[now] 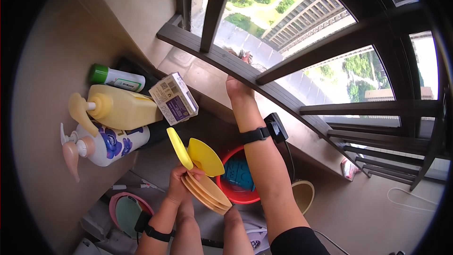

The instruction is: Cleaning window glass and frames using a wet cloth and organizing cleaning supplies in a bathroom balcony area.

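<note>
My left hand (178, 186) is closed round the edges of a fanned bunch of shallow plates. Several are tan plates (205, 192), seen nearly edge-on below the fingers. Two yellow plates (206, 158) spread apart above them. My right arm stretches forward over a pale ledge (207, 74) by the window. At its end, my right hand (239, 88) goes under or behind the dark window rail, which hides the fingers. A small red and dark thing (246, 57) shows just beyond the rail; contact with it cannot be made out.
A red basin (238, 197) holding a blue piece sits below my right forearm. Pump bottles, one yellow (125, 108) and one white (123, 142), lie left with a green-capped bottle (123, 80) and a small box (173, 98). A pink-rimmed basin (113, 202) is at lower left.
</note>
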A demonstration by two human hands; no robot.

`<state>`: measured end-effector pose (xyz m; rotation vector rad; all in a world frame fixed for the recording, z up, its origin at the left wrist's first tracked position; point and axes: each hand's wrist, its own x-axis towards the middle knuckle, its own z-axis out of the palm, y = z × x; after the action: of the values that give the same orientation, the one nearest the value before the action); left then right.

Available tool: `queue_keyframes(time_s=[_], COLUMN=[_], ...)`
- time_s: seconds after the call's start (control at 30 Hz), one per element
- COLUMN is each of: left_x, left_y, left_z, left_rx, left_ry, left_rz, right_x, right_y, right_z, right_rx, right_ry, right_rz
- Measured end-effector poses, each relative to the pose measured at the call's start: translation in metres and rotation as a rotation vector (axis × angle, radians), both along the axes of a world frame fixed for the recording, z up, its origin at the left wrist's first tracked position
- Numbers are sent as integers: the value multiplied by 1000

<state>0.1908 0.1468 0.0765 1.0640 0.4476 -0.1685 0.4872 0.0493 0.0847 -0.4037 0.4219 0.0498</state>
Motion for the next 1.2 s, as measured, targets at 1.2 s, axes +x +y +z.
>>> queue_keyframes(time_s=[1.2], left_x=[22], left_y=[-142], left_z=[57], left_rx=[865], left_ry=[-425], left_rz=[-100], right_x=[-182], right_y=[-386], right_z=[2], right_rx=[-2131], right_ry=[246], right_rz=[-273])
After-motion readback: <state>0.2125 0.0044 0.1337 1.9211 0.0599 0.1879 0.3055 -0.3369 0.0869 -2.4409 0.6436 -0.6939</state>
